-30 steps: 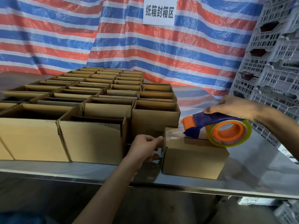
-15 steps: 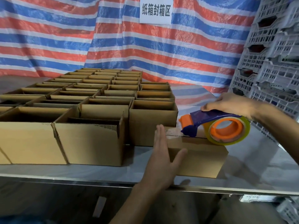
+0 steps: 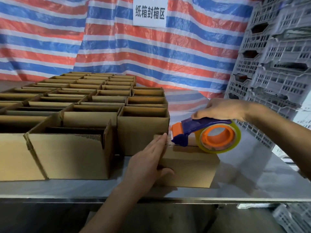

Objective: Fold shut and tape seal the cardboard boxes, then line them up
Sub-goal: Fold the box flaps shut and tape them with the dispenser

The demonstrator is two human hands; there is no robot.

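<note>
Now L hand pressing flat, fingers straight, on left end of closed box at table edge; R hand clenching tape dispenser atop, nose pointing left along long axis.

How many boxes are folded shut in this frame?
1: the closed box, front right of the table, under the tape dispenser, left hand flat against its end. The open boxes fill the rest; far rows partly hidden.

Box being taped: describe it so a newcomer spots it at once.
On the metal table, right of the block of open boxes, sits one box. It alone is folded shut, with the left hand flat on its end and a blue-orange tape dispenser on top.
</note>
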